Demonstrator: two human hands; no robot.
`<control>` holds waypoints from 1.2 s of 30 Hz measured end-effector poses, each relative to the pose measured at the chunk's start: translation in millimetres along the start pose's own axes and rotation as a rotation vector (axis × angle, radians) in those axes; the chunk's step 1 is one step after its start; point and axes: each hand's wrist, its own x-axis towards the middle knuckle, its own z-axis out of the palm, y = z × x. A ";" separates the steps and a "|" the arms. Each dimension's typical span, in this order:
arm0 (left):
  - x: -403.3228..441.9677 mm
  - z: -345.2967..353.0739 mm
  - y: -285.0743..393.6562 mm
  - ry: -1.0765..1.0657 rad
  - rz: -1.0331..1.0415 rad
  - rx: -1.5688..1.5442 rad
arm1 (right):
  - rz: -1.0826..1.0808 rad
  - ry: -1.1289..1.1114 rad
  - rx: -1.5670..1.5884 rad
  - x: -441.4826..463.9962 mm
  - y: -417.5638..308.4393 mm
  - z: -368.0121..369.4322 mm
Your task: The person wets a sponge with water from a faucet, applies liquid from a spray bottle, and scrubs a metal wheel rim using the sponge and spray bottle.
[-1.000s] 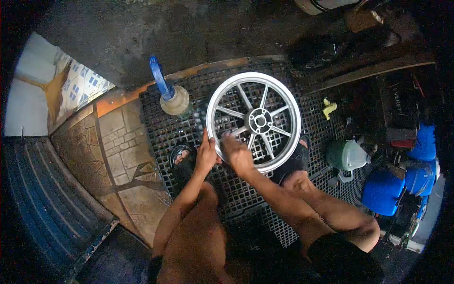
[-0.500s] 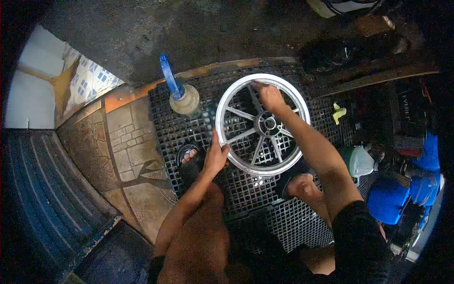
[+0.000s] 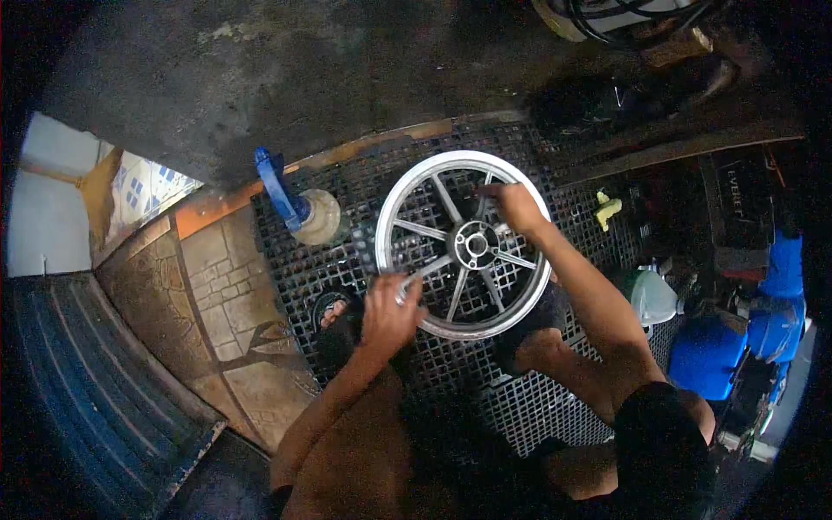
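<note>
A silver spoked wheel rim (image 3: 452,331) with a central hub lies over a black grid mat. My left hand (image 3: 390,312) is closed over the rim's lower-left edge, thumb toward the spokes. Over the upper-right part of the wheel, my right hand (image 3: 518,210) has its fingers bent inward near a spoke; they are partly blurred, and whatever they may hold is hidden. A pale spray bottle with a blue handle (image 3: 282,192) stands on the mat, left of the wheel.
A yellow scrap (image 3: 607,211) lies on the mat at right. Beyond it are a translucent jug (image 3: 652,297) and a blue container (image 3: 709,355). My feet in sandals flank the wheel. A corrugated panel (image 3: 95,390) stands at lower left, and a coiled hose (image 3: 637,26) lies at top right.
The wheel has turned, and its spokes sit at different angles. My left hand has shifted from beside the rim to over it. My right hand has moved down from the top edge.
</note>
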 end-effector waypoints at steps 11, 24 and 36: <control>-2.7 36.1 8.3 -0.179 0.492 -0.013 | 0.061 0.374 0.156 -96.1 42.6 98.3; 33.8 -37.2 44.8 -0.370 0.733 0.131 | 0.290 0.410 0.577 -163.1 21.4 -26.2; 163.6 -226.7 181.4 -0.580 0.599 0.085 | 0.222 0.348 0.608 -262.0 -24.3 -245.1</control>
